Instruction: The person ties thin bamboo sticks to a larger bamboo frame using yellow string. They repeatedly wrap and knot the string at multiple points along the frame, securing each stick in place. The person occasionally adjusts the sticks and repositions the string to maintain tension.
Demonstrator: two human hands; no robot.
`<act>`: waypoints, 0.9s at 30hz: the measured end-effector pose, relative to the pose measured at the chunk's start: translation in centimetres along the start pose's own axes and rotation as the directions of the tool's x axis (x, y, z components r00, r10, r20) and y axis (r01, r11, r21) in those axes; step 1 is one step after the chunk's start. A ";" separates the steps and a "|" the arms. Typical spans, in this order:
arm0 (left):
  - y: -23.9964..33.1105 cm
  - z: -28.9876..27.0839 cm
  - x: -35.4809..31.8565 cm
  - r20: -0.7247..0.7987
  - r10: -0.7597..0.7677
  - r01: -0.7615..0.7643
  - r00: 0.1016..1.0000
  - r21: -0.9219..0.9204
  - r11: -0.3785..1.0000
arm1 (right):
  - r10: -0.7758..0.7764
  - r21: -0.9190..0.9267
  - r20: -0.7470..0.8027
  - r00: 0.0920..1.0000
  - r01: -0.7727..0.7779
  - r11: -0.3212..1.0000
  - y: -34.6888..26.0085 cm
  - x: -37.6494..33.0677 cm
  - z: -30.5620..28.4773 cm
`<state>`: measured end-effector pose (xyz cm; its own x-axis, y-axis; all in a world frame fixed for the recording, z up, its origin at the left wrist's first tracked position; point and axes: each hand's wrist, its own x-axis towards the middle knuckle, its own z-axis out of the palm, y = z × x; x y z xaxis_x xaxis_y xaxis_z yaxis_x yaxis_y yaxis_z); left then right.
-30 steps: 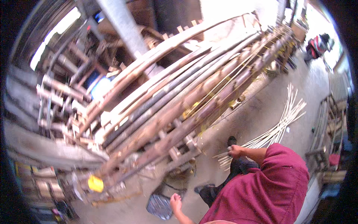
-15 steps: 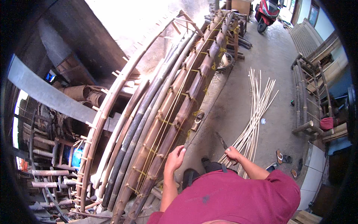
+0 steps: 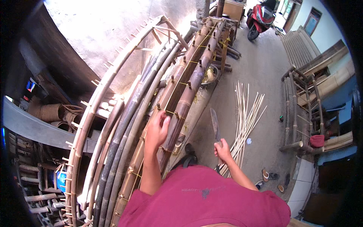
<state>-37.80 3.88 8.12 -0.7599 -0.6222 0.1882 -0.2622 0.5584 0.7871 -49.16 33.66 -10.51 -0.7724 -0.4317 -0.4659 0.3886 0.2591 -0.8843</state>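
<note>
My right hand (image 3: 223,151) is wrapped round the handle of a machete (image 3: 215,124), its long blade pointing up and away from me. Over two long bamboo poles lying side by side, my left hand (image 3: 157,130) has its fingers curled together next to a small dark peg (image 3: 159,106). Whatever those fingers may pinch is hidden. Similar pegs stand in a row along both bamboo poles (image 3: 186,99), and yellow cord (image 3: 184,84) runs between them.
A fan of thin pale bamboo sticks (image 3: 245,130) lies on the floor to the right. Left of the poles are more dark poles (image 3: 128,142) and a curved pegged bamboo frame (image 3: 85,126). Sandals (image 3: 270,176), a bamboo bench (image 3: 298,109) and a red motorbike (image 3: 261,19) are farther right.
My left hand has moved forward and left, from beside the poles to over them. The machete has swung up from low by my right hand into plain view. My view has shifted.
</note>
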 end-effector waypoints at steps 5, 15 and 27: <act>0.5 4.0 16.9 -0.069 0.045 -0.047 0.997 -0.021 0.999 | -0.130 -0.056 -0.022 0.991 0.128 0.990 -8.4 7.6 -0.9; -9.1 15.8 39.4 0.103 -0.406 0.331 0.908 0.418 0.846 | -0.232 -0.031 0.295 0.927 0.252 0.967 -22.1 22.8 1.1; -12.5 20.6 38.3 -0.162 -0.312 0.337 0.936 0.163 0.927 | -0.036 -0.378 0.704 0.710 0.416 0.827 -34.9 37.7 1.9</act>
<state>-75.92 -15.60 -6.63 -0.5335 -0.8454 0.0258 -0.5962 0.3975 0.6975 -90.88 6.75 2.74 -0.2085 -0.9236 -0.3217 -0.1898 0.3609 -0.9131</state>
